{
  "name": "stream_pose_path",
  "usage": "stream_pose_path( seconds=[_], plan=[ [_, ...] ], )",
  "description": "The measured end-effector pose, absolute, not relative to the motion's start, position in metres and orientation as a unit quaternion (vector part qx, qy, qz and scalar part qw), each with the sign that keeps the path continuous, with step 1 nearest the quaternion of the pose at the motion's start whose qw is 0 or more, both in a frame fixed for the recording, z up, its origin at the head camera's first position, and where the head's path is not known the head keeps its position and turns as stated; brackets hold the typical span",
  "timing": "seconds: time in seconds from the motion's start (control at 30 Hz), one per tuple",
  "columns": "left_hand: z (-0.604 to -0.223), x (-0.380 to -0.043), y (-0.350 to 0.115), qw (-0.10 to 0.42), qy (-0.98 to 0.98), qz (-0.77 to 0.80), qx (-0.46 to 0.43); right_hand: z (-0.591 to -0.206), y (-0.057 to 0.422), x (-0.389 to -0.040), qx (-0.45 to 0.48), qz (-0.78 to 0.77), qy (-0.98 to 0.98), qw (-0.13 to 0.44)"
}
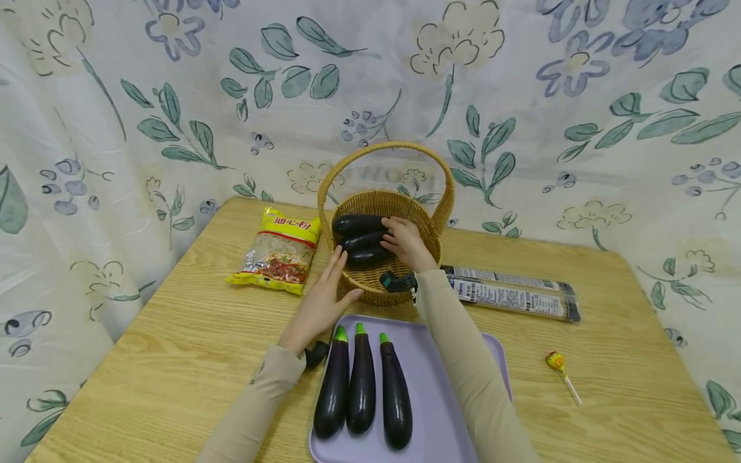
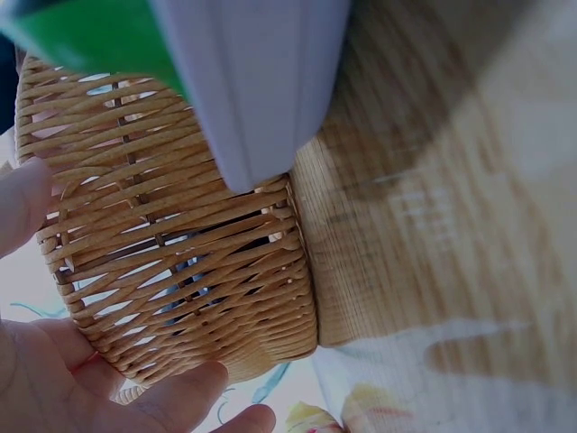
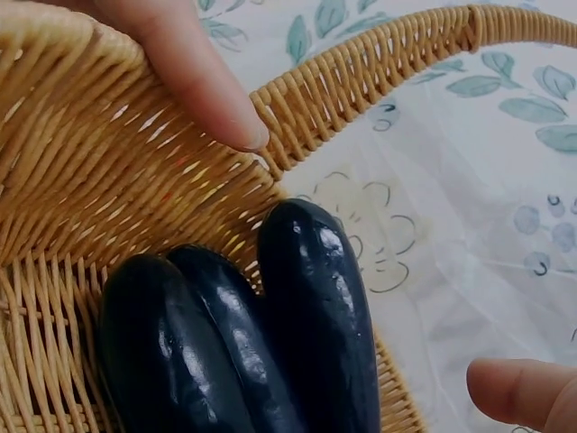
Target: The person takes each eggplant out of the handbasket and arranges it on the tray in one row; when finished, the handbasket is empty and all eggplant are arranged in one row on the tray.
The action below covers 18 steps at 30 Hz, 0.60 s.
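A round wicker basket (image 1: 376, 297) with a tall hoop handle holds three dark eggplants (image 1: 360, 225) lying side by side. My right hand (image 1: 410, 244) is over the basket, its fingers at the right ends of these eggplants. In the right wrist view, a finger and the thumb (image 3: 518, 390) stand wide apart around the eggplants (image 3: 315, 298). My left hand (image 1: 324, 302) lies along the basket's front left side, fingers extended and fingertips at the rim. Its fingers (image 2: 185, 397) show beside the woven wall (image 2: 171, 234) in the left wrist view.
Three more eggplants (image 1: 361, 386) lie on a lilac tray (image 1: 431, 386) in front of the basket. A yellow food bag (image 1: 280, 251) stands left of it. Long clear packages (image 1: 509, 296) and a lollipop (image 1: 556, 361) lie to the right. Patterned cloth (image 1: 370, 77) hangs behind the table.
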<state>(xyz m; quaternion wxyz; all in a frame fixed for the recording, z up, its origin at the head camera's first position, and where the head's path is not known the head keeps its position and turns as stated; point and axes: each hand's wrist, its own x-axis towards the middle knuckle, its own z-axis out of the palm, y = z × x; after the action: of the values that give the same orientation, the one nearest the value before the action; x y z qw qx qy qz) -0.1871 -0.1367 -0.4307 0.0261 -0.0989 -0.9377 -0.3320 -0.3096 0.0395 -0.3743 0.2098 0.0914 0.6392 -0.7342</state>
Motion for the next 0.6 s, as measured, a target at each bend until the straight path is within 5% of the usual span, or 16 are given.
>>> stream_pose_path(
  seconds=[0.6],
  plan=[
    [-0.4309,-0.1876,-0.1361,0.022,-0.936,-0.339,-0.097,-0.3735,0.0334,-0.3162,0.097,-0.764,0.602,0.21]
  ],
)
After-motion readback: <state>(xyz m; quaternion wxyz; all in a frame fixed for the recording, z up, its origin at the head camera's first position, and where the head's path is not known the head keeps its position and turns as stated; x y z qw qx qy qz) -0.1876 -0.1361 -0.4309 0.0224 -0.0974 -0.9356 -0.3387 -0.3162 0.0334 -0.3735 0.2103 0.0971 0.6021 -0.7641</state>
